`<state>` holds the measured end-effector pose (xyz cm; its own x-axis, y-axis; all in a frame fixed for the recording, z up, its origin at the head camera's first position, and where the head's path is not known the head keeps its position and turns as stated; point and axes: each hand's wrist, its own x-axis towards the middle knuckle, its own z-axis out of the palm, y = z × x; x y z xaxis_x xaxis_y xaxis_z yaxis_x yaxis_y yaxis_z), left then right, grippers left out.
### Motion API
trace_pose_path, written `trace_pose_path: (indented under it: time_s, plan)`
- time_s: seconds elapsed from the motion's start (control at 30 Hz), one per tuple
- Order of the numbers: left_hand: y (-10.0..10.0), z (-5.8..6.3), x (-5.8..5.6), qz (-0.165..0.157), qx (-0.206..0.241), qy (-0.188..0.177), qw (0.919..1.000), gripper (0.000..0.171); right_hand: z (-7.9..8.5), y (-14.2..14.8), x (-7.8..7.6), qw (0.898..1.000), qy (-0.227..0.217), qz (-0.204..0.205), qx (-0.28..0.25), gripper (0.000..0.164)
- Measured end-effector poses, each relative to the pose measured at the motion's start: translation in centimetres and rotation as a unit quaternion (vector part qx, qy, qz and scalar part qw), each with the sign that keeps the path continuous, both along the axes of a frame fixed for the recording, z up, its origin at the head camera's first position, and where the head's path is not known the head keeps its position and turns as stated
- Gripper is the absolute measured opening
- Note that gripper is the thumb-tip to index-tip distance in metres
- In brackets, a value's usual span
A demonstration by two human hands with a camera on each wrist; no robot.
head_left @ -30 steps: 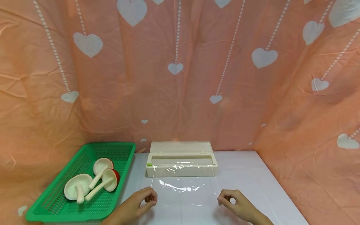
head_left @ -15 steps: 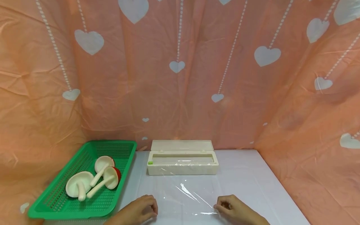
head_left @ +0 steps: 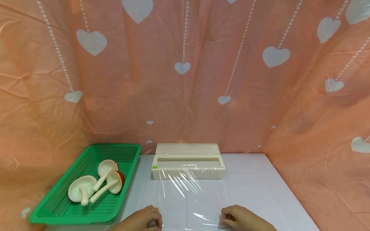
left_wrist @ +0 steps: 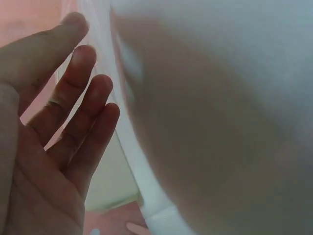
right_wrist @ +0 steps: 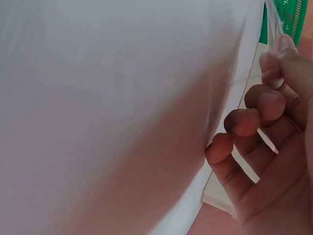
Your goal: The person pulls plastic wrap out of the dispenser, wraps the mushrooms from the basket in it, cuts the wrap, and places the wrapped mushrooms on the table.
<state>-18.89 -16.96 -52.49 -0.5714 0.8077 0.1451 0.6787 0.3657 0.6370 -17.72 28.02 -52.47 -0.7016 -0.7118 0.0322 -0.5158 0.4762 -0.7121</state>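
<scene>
Clear cling film (head_left: 185, 205) stretches toward me from a cream dispenser box (head_left: 188, 173), with bright streaks of glare across it. My left hand (head_left: 144, 219) pinches the film's near left corner; in the left wrist view the thumb (left_wrist: 73, 29) lies at the film's edge and the index finger is hidden behind it. At the near right corner my right hand (head_left: 241, 218) grips the film, and the right wrist view shows it bunched between thumb and index finger (right_wrist: 270, 63). The other fingers of that hand are curled. The box lid (head_left: 188, 149) stands raised at the back.
A green plastic basket (head_left: 37, 218) stands on the left, holding several white ladles (head_left: 83, 190), some with red outsides. White cloth (head_left: 254, 179) covers the table. Orange curtains with hearts (head_left: 225, 128) enclose the back and sides.
Both hands have drawn back toward me, pulling the film's near edge with them. Its glare streaks now run up to the box front. Basket and box stay put.
</scene>
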Motion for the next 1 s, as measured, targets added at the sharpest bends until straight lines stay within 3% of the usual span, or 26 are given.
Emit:
trace_pose_path:
  time_s: [0.2, 0.47, 0.73, 1.0]
  plan:
    - [-0.1, 0.4, 0.4, -0.016, 0.011, 0.038, 0.9991, 0.006, 0.2, -0.1, 0.3, 1.0, 0.014, -0.006, 0.018, 0.023]
    - [-0.1, 0.3, 0.5, 0.019, -0.044, -0.003, 0.9989, 0.011, 0.1, -0.2, 1.1, 0.999, 0.028, -0.011, 0.024, 0.02]
    - [-0.4, -0.1, 0.3, 0.006, -0.029, 0.007, 0.9995, 0.012, 0.0, -0.4, 1.4, 0.999, -0.022, -0.047, 0.008, 0.023]
    - [-0.4, 0.1, 0.5, 0.034, -0.048, -0.027, 0.9979, 0.012, 0.0, -0.8, 1.4, 0.995, -0.001, -0.078, 0.061, 0.026]
